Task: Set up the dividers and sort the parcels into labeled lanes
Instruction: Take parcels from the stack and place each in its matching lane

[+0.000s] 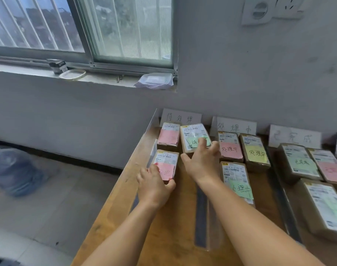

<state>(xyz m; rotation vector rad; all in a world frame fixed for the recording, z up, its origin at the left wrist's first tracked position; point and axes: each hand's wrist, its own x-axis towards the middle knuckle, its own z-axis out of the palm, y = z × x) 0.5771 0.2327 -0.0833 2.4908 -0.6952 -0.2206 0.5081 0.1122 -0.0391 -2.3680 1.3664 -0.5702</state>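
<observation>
1. Reaching over a wooden table (175, 237), both bare hands work in the leftmost lane, under the white label card (181, 117) that stands against the wall.
2. The left hand (154, 186) grips the near edge of the near-left parcel (166, 163), fingers curled round its lower corners; a pink note covers the parcel's lower half.
3. The right hand (202, 162) rests on the far-right parcel (194, 138) of the same lane, fingers spread fairly wide and lying over its green note, thumb out to the left. Whether it grips the box or merely presses on it cannot be told.
4. A third parcel with a pink note (168, 135) lies at the far left of this lane, just beside the one under the right hand.
5. A clear divider (204, 214) runs along the table just right of the right forearm, separating this lane from the middle one.
6. The middle lane, beneath the second label card (236, 125), holds three parcels: one with a pink note (230, 147), one with a yellow note (255, 151), and a nearer one with a green note (237, 181).
7. The right lane, under a third label card (294, 135), holds more parcels (298, 162), partly blurred.
8. A windowsill (98, 77) on the far wall carries a small dark box (57, 65) and a white packet (154, 80).
</observation>
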